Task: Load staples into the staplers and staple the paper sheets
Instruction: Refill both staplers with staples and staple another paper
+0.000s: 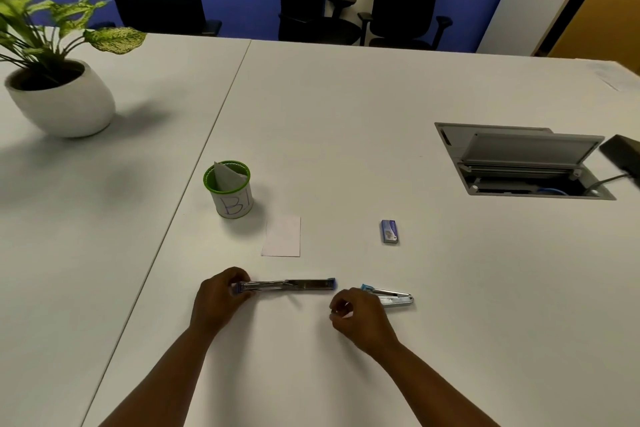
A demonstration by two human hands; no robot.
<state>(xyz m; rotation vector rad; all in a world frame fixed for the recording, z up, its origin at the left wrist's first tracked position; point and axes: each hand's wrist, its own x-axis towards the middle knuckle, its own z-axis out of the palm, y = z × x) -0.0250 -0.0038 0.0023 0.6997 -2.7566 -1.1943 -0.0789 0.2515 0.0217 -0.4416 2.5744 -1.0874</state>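
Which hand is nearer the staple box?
Right. The right hand sits below the staple box, slightly to its left; the left hand is far off left, gripping the opened stapler.

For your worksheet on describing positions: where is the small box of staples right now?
In the head view, the box of staples lies on the white table, right of the paper sheet and beyond the right hand.

Shiny metal stapler (287, 285) with blue plastic ends on a smooth matt white table (346, 114).
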